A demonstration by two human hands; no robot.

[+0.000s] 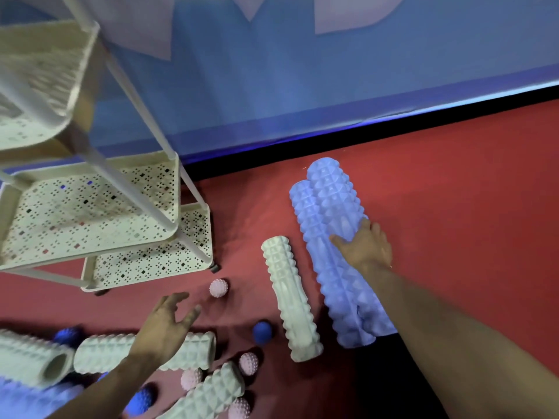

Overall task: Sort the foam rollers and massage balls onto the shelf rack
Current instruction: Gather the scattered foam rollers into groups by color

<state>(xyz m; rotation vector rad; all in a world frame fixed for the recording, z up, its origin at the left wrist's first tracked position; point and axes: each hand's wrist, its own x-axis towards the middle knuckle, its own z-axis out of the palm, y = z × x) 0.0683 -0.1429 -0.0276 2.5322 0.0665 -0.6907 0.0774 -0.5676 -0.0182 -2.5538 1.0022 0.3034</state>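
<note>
Blue knobbed rollers, white ridged roller, cream perforated rack, red floor.

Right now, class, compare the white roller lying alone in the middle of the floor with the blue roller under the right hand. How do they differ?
The white roller is cream-coloured; the blue roller is pale blue. The white roller lies alone and untouched, while the blue roller rests against a second blue roller with the right hand on it. The white roller looks shorter and slimmer. Both are knobbly cylinders lying on the red floor.
</note>
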